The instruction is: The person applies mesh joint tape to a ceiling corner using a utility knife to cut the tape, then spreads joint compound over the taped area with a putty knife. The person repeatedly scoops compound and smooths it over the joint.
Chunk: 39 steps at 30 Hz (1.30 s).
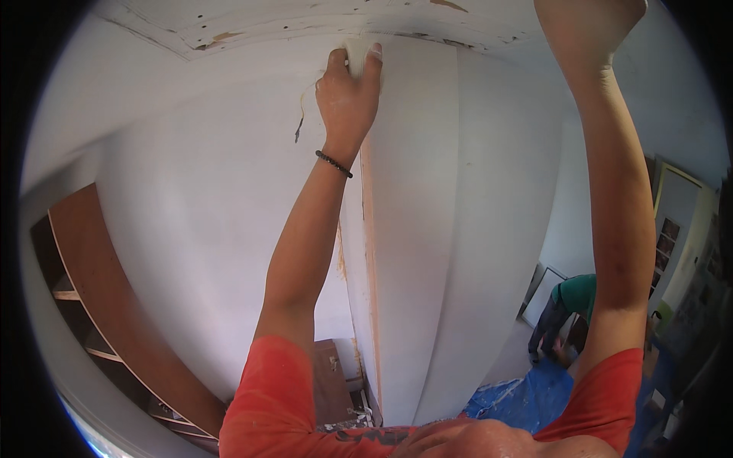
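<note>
My left hand (349,95) reaches up to where the tall white panel (412,168) meets the ceiling. Its thumb and fingers are bent round a pale, block-like thing (356,57), whose exact kind I cannot make out. A dark beaded bracelet sits on that wrist. Beside the hand, a thin wire (298,126) with a dark tip hangs in front of the white wall (206,175). My right hand (595,27) is raised to the ceiling at the upper right. The picture's edge cuts it off, so its fingers and anything in them are hidden.
The ceiling (275,19) has patched seams and dark spots. A brown shelf unit (114,267) stands at the left. Low at the right, a person in a green top (574,294) bends over near a blue sheet (527,397). A brown board (330,374) leans below.
</note>
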### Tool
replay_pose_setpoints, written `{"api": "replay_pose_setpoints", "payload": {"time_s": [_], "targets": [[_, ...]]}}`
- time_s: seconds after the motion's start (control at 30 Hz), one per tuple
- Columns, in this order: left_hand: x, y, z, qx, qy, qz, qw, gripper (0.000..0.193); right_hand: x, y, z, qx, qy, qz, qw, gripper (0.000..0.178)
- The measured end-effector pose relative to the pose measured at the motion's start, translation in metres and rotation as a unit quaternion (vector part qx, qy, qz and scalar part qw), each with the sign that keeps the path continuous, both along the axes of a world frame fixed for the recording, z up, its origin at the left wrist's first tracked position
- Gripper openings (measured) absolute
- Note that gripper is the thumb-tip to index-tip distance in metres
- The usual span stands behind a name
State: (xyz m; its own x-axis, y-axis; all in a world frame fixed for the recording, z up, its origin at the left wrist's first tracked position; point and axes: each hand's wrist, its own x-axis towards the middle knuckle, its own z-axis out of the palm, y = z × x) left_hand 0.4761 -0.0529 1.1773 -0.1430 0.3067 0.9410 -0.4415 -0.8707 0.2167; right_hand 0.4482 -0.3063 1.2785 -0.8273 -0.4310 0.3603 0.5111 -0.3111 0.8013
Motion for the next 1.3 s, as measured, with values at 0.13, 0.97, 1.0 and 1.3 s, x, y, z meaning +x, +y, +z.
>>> {"api": "replay_pose_setpoints", "payload": {"time_s": [0.13, 0.97, 1.0, 1.3], "targets": [[0.004, -0.005, 0.011, -0.004, 0.034, 0.093, 0.995, 0.055, 0.006, -0.013, 0.007, 0.068, -0.042, -0.109, 0.991, 0.011], [-0.017, -0.032, -0.004, -0.027, 0.051, 0.075, 0.995, 0.05, 0.017, -0.047, -0.038, 0.121, -0.058, -0.153, 0.979, 0.016], [-0.025, -0.024, -0.02, -0.019, 0.052, 0.068, 0.996, 0.048, 0.025, -0.047, -0.059, 0.066, -0.045, -0.153, 0.985, 0.015], [-0.044, -0.006, -0.087, -0.001, -0.002, 0.047, 0.999, 0.034, 0.093, -0.061, -0.114, -0.025, 0.062, -0.057, 0.996, 0.017]]}}
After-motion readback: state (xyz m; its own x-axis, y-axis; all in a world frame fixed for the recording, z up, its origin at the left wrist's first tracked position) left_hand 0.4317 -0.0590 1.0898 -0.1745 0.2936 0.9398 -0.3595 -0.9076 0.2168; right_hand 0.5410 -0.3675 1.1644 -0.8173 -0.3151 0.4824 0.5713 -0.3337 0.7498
